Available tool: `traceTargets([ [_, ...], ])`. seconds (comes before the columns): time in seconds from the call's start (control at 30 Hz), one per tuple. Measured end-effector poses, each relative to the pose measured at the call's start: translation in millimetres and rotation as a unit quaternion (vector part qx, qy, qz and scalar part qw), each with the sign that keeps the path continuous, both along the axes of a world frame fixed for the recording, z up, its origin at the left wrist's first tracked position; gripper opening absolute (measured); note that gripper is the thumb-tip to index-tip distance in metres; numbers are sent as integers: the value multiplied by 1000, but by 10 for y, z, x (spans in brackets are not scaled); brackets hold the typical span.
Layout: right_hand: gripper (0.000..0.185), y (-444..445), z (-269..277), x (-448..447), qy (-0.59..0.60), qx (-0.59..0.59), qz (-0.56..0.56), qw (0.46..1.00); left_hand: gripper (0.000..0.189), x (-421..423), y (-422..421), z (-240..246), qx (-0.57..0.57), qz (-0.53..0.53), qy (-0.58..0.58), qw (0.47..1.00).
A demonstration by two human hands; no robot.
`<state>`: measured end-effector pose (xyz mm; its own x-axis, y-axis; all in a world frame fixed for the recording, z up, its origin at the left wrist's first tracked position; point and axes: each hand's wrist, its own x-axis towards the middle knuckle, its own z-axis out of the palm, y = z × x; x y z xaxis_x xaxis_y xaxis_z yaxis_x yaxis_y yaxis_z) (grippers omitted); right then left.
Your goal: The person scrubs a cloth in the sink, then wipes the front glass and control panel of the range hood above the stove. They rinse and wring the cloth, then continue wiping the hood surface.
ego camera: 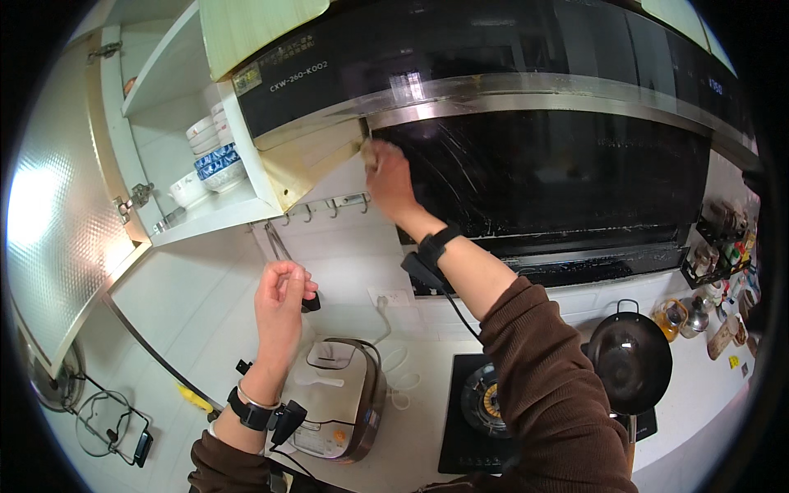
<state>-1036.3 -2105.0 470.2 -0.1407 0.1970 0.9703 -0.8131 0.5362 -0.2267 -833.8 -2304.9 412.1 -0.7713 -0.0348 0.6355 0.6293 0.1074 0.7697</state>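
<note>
My right hand (389, 182) is raised to the left edge of the range hood's black glass panel (555, 179). Its fingers close on a small pale pad (368, 154), blurred, perhaps a sponge or cloth. Whitish streaks and wet marks run over the glass beside it. My left hand (280, 302) hangs in the air above the rice cooker (333, 400), fingers curled in and nothing visible in them. Just behind it hangs a utensil with a black end (312, 302), partly hidden by the fingers. A steel hook rail (320, 208) is fixed to the wall above.
An open wall cabinet with stacked bowls (219, 166) is at left, its textured glass door (68, 215) swung out. Below lie a gas burner (484, 400) and a black wok (629, 363). Condiment racks (715, 259) hang at right. A pot lid (55, 376) hangs far left.
</note>
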Motion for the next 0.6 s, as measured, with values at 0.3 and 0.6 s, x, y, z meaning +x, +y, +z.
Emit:
traceTargets([
  [0.3, 32, -307, 281, 161, -74, -143, 183, 970, 13, 131, -113, 92, -22, 28, 6, 999],
  [0.6, 32, -545, 225, 1376, 149, 57, 154, 975, 11, 226, 78, 339, 23, 1, 79, 997],
])
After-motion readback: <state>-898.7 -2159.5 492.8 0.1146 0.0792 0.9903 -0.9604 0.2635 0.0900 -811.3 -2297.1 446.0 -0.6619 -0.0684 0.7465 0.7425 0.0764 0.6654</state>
